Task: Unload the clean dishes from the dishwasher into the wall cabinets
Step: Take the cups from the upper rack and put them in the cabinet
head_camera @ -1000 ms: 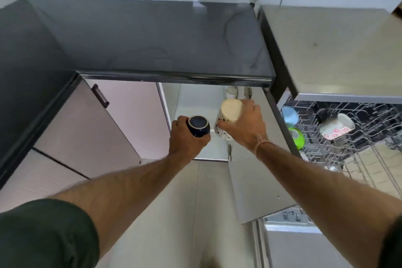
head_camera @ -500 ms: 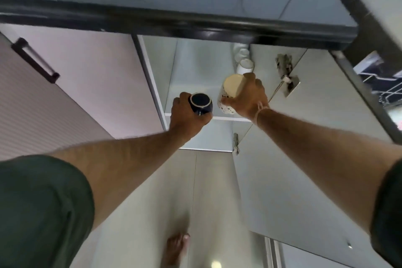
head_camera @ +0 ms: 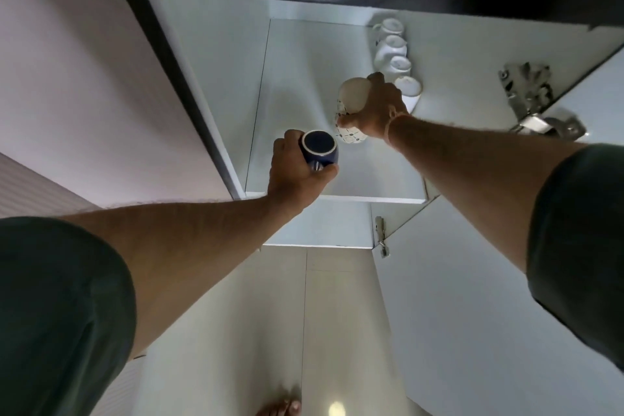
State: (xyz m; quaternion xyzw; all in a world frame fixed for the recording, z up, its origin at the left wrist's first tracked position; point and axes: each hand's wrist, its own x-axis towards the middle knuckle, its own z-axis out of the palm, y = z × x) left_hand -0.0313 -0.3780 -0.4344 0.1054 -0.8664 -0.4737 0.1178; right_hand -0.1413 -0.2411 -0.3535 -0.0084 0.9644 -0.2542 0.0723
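I see both hands reaching into the open cabinet (head_camera: 209, 84), each one gripping a mug. The left hand (head_camera: 293, 176) is wrapped around a dark blue mug (head_camera: 320, 149) with a pale rim, its mouth turned towards the camera, held over the near part of the white shelf (head_camera: 371, 176). The right hand (head_camera: 380, 111) is further in and to the right, fingers curled round a white mug with a small dark pattern (head_camera: 352, 95), tilted with its opening facing me. I cannot tell whether that mug touches the shelf. The two mugs are close together, the blue one just nearer and to the left.

Just beyond the right hand, a row of four white cups (head_camera: 393, 49) runs along the right wall of the cabinet towards the back. The cabinet door (head_camera: 472, 297) stands open on the right, with a metal hinge (head_camera: 530, 94) at its far end. A bare foot (head_camera: 280, 409) shows on the floor at the bottom edge.
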